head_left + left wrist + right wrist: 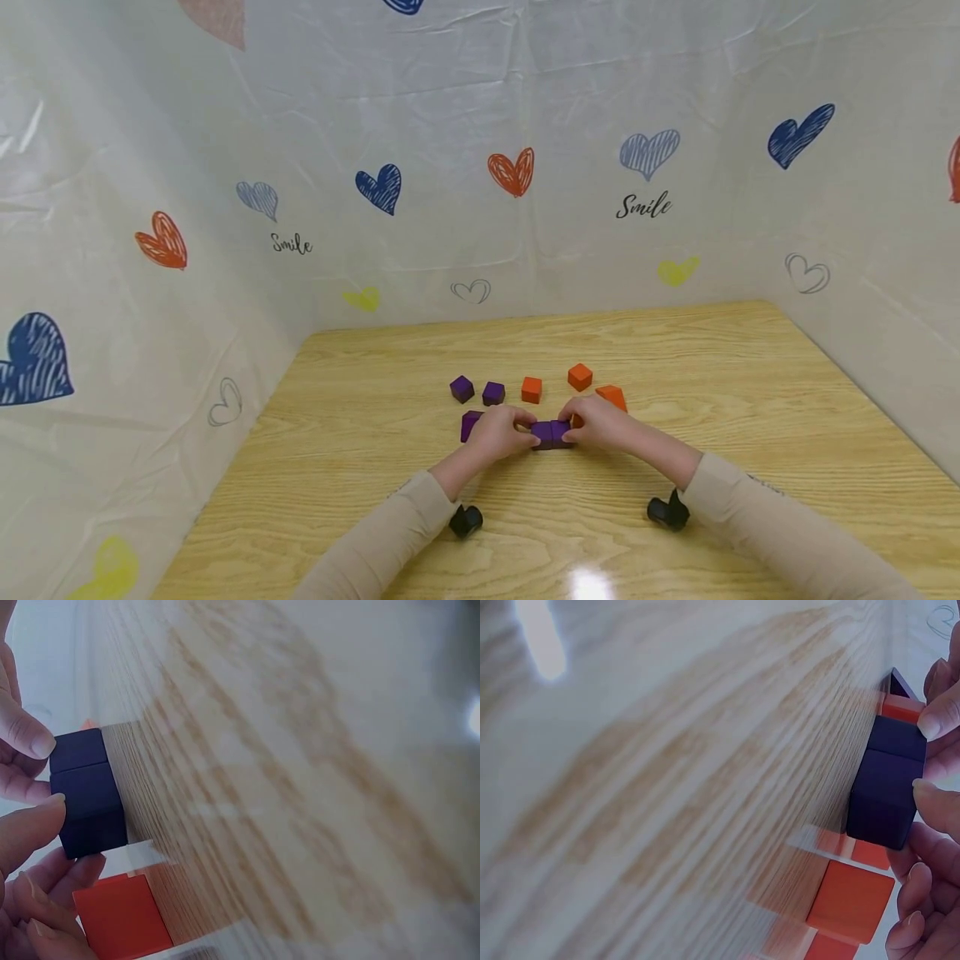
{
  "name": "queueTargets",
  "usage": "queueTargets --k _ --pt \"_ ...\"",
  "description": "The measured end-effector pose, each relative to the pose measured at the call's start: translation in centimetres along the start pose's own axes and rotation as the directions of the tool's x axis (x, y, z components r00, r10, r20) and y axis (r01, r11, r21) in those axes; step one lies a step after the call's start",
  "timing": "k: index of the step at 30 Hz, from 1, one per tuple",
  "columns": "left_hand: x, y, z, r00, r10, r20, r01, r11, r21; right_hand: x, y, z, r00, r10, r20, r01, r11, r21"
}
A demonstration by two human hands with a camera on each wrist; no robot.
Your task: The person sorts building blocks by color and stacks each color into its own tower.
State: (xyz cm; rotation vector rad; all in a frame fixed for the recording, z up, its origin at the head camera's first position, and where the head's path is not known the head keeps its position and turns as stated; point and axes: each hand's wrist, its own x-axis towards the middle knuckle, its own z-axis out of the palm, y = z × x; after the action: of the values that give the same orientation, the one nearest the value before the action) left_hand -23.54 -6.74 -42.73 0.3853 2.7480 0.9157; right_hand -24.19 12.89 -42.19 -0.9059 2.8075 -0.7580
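Note:
Two purple cubes stand face to face in a row at the middle of the table. My left hand (498,433) pinches the left purple cube (542,435) between thumb and fingers. From the other side, my right hand (602,423) pinches the right purple cube (561,432) the same way. In the left wrist view the pair, with its nearer purple cube (91,810), shows no clear gap at the seam. The right wrist view shows the right-hand purple cube (881,799) at the thumb tip. Fingers hide the cubes' outer sides.
Behind the hands lie two purple cubes (462,388), two orange cubes (532,389) and an orange block with a sloped side (612,397). My left hand partly covers another purple block (470,424). An orange cube (851,901) lies by my right hand. Heart-printed sheeting (442,242) surrounds the table.

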Motion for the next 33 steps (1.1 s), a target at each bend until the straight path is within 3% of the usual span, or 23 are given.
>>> queueTargets --k 12,15,19,22,26,33 --pt "-0.1 0.0 -0.3 1.000 0.020 -0.002 -0.020 1.000 0.001 0.1 0.0 -0.1 1.000 0.022 0.007 -0.022 1.000 -0.003" --pt "-0.1 -0.2 -0.9 1.000 0.024 -0.007 -0.024 0.999 -0.043 0.1 0.0 -0.1 1.000 0.028 0.009 -0.028 1.000 -0.002" --pt "0.1 -0.6 -2.4 0.996 0.044 -0.080 -0.051 0.995 -0.089 0.1 0.0 0.0 1.000 0.026 0.006 -0.026 1.000 -0.010" --pt "0.5 -1.3 -3.7 0.984 0.058 -0.168 -0.070 0.995 -0.068 0.0 0.0 0.0 1.000 0.027 0.003 -0.027 1.000 -0.016" --pt "1.0 -2.5 -5.3 0.973 0.011 -0.232 -0.030 0.997 -0.077 0.0 -0.1 0.0 1.000 0.027 0.003 -0.027 1.000 -0.012" --pt "1.3 -5.1 -6.9 0.956 -0.082 -0.282 0.064 0.995 -0.075 -0.1 -0.2 0.0 0.999 0.049 0.005 -0.049 0.999 -0.005"
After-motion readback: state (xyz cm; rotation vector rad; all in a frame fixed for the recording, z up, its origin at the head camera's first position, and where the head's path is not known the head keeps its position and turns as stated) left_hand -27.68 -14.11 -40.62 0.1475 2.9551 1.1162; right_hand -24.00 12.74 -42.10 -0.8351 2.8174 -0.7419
